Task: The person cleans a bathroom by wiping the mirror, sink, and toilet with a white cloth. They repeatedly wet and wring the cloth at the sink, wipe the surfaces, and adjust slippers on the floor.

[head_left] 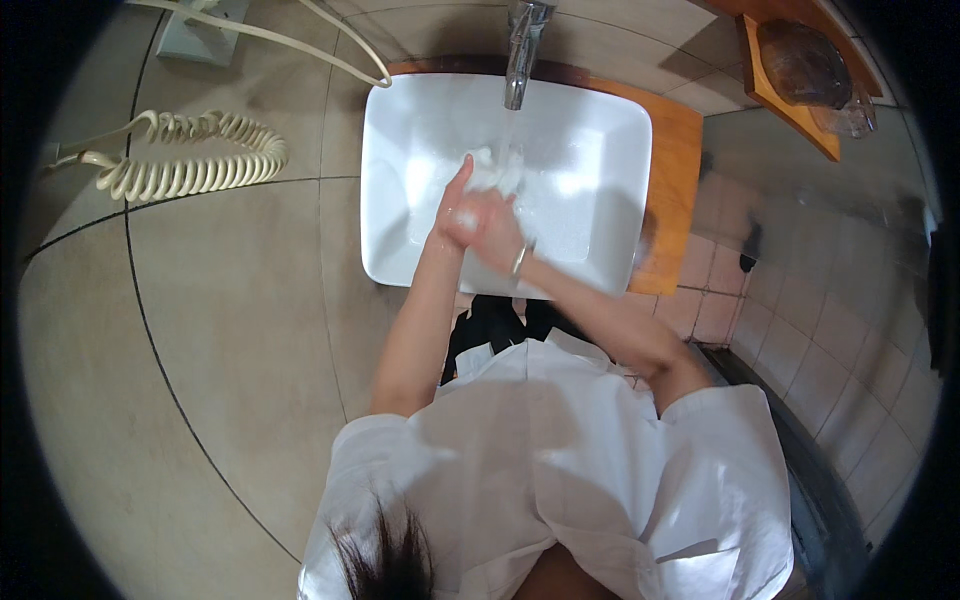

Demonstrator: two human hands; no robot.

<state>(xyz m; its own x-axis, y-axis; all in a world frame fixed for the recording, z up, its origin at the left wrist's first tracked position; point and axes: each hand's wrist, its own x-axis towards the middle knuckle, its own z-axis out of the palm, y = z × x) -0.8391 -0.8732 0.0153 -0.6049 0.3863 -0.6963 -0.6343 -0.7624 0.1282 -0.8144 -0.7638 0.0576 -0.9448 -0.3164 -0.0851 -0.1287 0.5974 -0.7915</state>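
Observation:
Over a white rectangular washbasin (619,217), my two hands are pressed together. The thumb of my left hand (453,214) points up and away, while its fingers are mostly hidden. Across its palm lies my right hand (496,232), blurred, with a metal bracelet (520,259) at the wrist. A white patch of lather (466,220) shows between the hands; whether they enclose anything is hidden. Just beyond them, white foam (491,169) lies in the basin. A chrome faucet (519,56) reaches over the back rim, with a faint stream of water below its spout.
A wooden counter (675,187) borders the basin's right side. A coiled cream cord (195,157) hangs on the tiled wall (225,300) at left, below a pale wall box (202,34). Upper right, a wooden shelf (787,101) bears a dark translucent container (804,64).

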